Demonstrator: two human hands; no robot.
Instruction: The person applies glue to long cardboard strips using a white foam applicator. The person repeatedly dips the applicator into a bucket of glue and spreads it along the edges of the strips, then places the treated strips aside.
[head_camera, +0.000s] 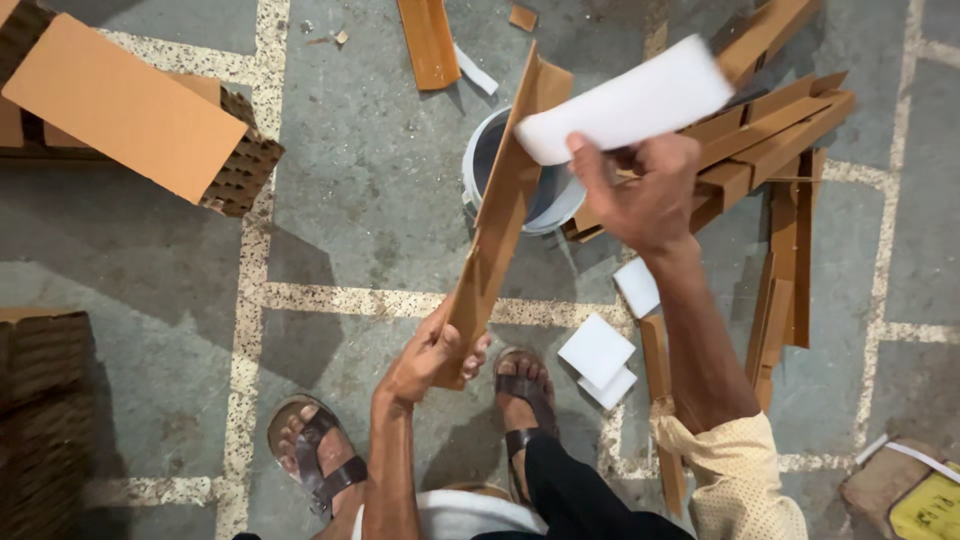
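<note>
My left hand (430, 355) grips the near end of a long brown cardboard angle strip (500, 210), which slants up and away over a white bucket (482, 150). My right hand (645, 195) holds a white rectangular sheet (625, 100), raised above the bucket and blurred with motion. The sheet's near end almost meets the strip's far end. My two sandalled feet (520, 395) stand on the grey floor below the hands.
A pile of brown angle strips (775, 140) lies right of the bucket. White square pieces (597, 352) lie by my right foot. Stacks of corrugated cardboard (130, 110) sit at upper left and lower left. Another strip (428, 40) lies at top.
</note>
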